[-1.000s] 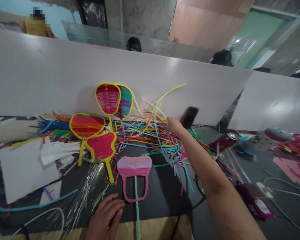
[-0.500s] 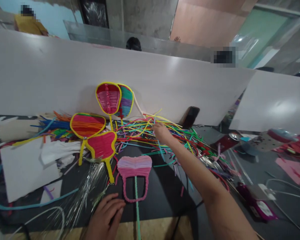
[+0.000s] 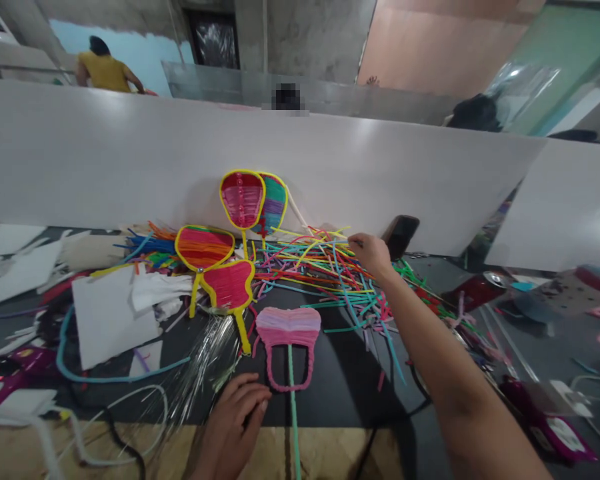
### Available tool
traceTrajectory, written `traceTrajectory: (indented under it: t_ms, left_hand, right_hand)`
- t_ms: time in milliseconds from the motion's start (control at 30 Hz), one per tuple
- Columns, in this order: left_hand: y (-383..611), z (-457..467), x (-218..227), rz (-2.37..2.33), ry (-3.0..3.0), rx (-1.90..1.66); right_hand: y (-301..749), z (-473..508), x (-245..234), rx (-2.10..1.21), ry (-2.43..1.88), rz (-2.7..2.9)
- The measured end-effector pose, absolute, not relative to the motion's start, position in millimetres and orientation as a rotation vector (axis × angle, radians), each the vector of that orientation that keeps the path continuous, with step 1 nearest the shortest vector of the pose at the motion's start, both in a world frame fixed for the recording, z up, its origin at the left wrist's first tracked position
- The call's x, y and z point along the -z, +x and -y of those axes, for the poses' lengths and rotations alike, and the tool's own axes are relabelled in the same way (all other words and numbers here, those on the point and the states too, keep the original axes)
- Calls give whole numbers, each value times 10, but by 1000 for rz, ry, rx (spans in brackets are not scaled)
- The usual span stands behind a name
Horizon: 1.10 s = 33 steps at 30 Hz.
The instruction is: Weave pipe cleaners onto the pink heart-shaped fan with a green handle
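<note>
Reach is long: right hand (image 3: 373,253) sits at the counter's (image 3: 340,393) far edge on the tangled pile of coloured strips (image 3: 310,267), just beside the phone (image 3: 400,235), fingers curled down; cannot tell if that grip holds a strip or only touches. Left hand (image 3: 235,420) lies flat, grip wide and empty, at the near edge beside the pink fan (image 3: 289,330). My call: pinch one strip near its end, draw it lengthwise, so the tangle does not drag.
</note>
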<state>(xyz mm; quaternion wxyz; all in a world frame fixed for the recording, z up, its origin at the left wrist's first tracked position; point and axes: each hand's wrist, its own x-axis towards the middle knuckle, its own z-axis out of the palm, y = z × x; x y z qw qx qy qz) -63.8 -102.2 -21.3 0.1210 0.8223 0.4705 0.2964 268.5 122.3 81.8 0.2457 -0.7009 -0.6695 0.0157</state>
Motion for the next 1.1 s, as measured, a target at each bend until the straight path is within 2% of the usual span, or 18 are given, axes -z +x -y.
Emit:
traceTrajectory:
  t_ms: [167,367,467,633,767,933,1100]
  left_hand:
    - [-644,1014,243,-1365,2423,-856]
    - [-668,989,318,-1490,2388,-845]
    - [-676,999,338,-1513,2378,-851]
    - [-637,1036,281,-1485,2439,-1012]
    - [-595,1045,235,-1427,2535,-1006]
    - [-607,1054,263,-1436,2568,-970]
    - [-639,1062,303,-1483,2555,-954]
  right_hand:
    - [3028,-863,-1048,-99,-1842,1636]
    - [3319,-333,-1203,-141,-1508,1277]
    - [3355,-90,-1030,-242,-1491,1213]
    - [3251,218,-475,-429,-1545,1179]
    - [2963,379,-27,-494,-1517,1444]
    - [2611,390,67,-358,-1532,1881]
    - [2707,285,-174,131,-1885,1863]
